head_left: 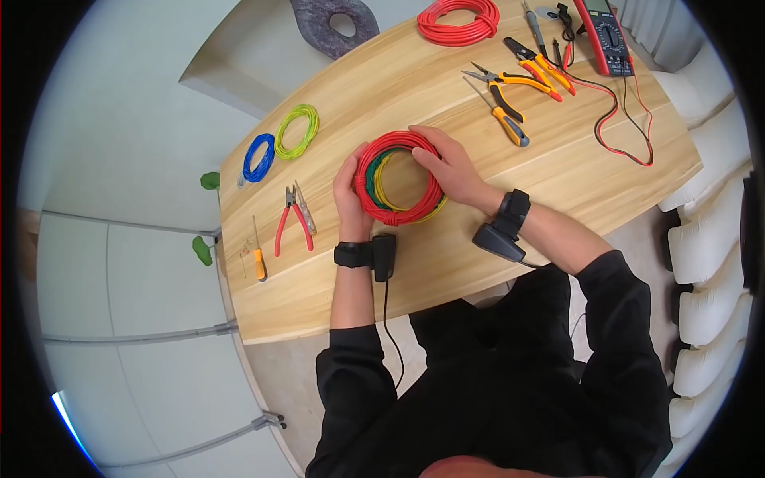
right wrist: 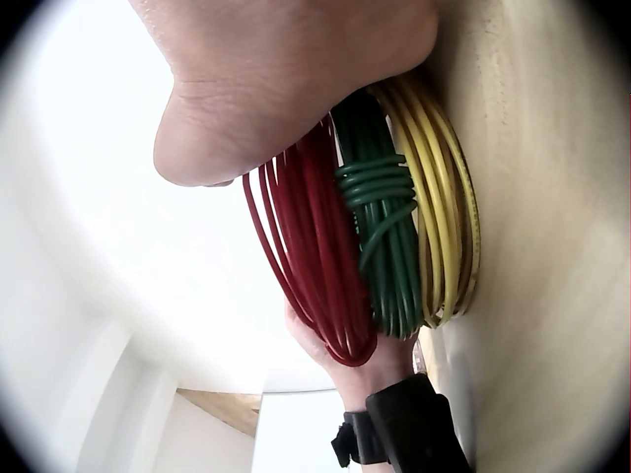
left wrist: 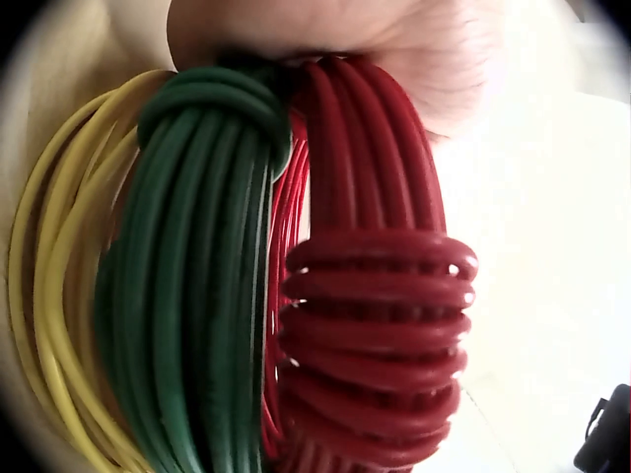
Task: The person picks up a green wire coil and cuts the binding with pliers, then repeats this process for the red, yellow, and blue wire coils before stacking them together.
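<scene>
Three wire coils are stacked together in front of me. The red coil (head_left: 392,217) is uppermost, the green coil (left wrist: 192,286) lies in the middle, and the yellow coil (right wrist: 449,217) is lowest, close to the tabletop. Turns of wire wrapped around the red and green coils bind them. My left hand (head_left: 351,197) grips the stack at its left side. From the upper right, my right hand (head_left: 454,169) holds it, with the thumb over the red ring's inner edge. Parts of the coils are hidden behind the hands.
Left on the wooden table (head_left: 358,279) lie blue (head_left: 258,158) and green-yellow coils (head_left: 296,132), red-handled cutters (head_left: 293,223) and a screwdriver (head_left: 260,263). Toward the back right are another red coil (head_left: 458,22), pliers (head_left: 510,84), a screwdriver (head_left: 510,127) and a multimeter (head_left: 606,40) with leads.
</scene>
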`<action>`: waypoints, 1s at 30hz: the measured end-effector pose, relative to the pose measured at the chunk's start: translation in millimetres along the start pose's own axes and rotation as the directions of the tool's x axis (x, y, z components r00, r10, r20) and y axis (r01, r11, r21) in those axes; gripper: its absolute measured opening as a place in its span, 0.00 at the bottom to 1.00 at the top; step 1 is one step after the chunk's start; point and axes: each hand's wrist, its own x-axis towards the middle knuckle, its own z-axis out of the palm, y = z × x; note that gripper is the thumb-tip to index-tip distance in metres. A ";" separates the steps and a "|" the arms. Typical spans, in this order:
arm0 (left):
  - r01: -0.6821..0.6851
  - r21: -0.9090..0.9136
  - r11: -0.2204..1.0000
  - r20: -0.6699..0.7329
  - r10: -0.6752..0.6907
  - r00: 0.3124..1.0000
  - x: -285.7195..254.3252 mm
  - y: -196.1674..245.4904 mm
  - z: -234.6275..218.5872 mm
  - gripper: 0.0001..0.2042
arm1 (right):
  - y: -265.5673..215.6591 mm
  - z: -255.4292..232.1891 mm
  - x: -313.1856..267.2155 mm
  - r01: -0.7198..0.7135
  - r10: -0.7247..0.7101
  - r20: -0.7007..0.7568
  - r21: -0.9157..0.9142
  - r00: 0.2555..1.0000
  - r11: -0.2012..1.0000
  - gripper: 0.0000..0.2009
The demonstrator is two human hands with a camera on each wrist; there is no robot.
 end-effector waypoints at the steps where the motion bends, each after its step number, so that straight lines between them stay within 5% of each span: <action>1: -0.010 -0.005 1.000 0.011 0.010 1.000 0.0 0.1 0.5 0.19 | 0.9 0.3 0.2 -0.007 0.007 0.000 0.003 1.000 1.000 0.19; 8: 0.018 -0.051 0.999 -0.013 -0.019 1.000 5.4 -3.1 3.8 0.18 | 4.5 5.5 2.2 -0.046 0.063 -0.097 0.170 0.993 0.984 0.22; 29: 0.034 0.051 0.998 0.005 -0.035 0.999 7.3 5.5 -0.6 0.15 | 9.5 -1.2 6.3 -0.004 0.006 -0.027 0.049 1.000 0.999 0.19; 30: 0.031 0.204 0.978 -0.044 -0.022 0.999 13.2 9.7 -9.3 0.17 | 8.9 -2.0 7.0 0.003 -0.001 -0.030 0.051 1.000 0.999 0.19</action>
